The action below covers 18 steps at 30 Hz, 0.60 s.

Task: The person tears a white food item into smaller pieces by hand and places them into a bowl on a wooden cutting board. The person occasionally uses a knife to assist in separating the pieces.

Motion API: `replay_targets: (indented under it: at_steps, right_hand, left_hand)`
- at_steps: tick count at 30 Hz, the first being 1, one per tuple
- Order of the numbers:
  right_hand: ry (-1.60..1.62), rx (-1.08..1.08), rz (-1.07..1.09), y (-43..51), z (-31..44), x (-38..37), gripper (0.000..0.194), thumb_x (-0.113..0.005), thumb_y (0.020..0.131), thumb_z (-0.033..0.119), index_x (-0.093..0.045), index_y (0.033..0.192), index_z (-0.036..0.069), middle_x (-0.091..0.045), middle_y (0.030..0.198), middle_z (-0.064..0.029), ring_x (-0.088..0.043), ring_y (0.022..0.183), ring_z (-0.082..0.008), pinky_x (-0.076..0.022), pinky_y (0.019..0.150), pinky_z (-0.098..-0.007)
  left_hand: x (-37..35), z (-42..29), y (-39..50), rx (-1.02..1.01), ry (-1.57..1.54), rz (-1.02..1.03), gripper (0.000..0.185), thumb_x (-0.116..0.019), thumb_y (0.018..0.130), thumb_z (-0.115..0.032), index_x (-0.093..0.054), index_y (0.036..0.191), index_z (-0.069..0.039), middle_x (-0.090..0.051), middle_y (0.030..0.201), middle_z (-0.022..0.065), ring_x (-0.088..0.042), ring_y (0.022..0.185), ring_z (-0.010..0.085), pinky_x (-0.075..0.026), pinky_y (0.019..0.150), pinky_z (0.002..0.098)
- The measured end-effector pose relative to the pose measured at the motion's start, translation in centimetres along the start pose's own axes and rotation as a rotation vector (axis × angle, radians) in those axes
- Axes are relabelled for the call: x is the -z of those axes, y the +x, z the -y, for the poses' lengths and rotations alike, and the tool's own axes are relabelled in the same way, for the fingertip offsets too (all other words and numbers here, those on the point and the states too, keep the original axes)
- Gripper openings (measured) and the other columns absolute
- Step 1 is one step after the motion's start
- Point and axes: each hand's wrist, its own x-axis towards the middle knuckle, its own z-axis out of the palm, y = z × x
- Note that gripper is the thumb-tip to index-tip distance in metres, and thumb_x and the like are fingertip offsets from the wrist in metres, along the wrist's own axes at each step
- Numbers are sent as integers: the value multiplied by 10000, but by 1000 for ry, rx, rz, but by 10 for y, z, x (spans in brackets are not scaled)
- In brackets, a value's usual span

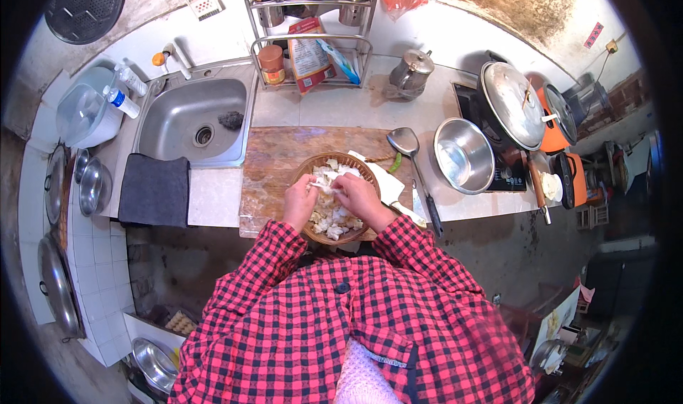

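A round woven basket (346,238) stands on a wooden cutting board (272,153) in front of me. Torn pale pieces of food (332,220), perhaps mushroom or bread, fill it. Over the basket's left side, my left hand (301,201) pinches a small whitish piece. My right hand (362,197) meets it from the right, its fingertips closed on pale food as well. The two hands nearly touch. Partly under the basket's right side lies a cleaver (392,186) with a white blade and pale handle. A green chili pepper (395,163) rests beside it.
A metal spatula (421,182) and a steel bowl (463,156) are to the right. Beyond stands a lidded wok (512,105) on an induction cooker (507,182). At left are a steel sink (187,102) and dark folded cloth (155,189). A wire rack (312,38) and kettle (411,73) stand behind.
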Motion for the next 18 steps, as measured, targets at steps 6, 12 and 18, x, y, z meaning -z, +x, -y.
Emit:
replay_targets:
  at_steps: [6,12,18]
  right_hand:
    - [40,52,-125,-5,-8,12,325,-547,747,1,-610,1057,79,-589,940,-121,-612,805,-308,-503,705,-386]
    - [-301,-104,-40,11,-21,7,238,-546,803,107,-631,1025,92,-607,942,-92,-625,822,-304,-491,664,-408]
    - [-49,-97,-231,6,-19,12,195,-614,802,154,-657,984,99,-639,840,-88,-627,730,-249,-493,650,-345]
  left_hand:
    - [5,0,-2,-99,121,87,263,-577,717,-30,-630,971,-75,-590,945,147,-577,920,309,-465,808,370]
    - [0,-13,-6,-174,238,201,218,-636,732,-79,-652,949,-102,-585,970,129,-525,1022,320,-420,889,396]
    - [0,-8,-3,-136,99,33,170,-646,780,-117,-658,943,-70,-638,856,114,-608,829,280,-478,738,356]
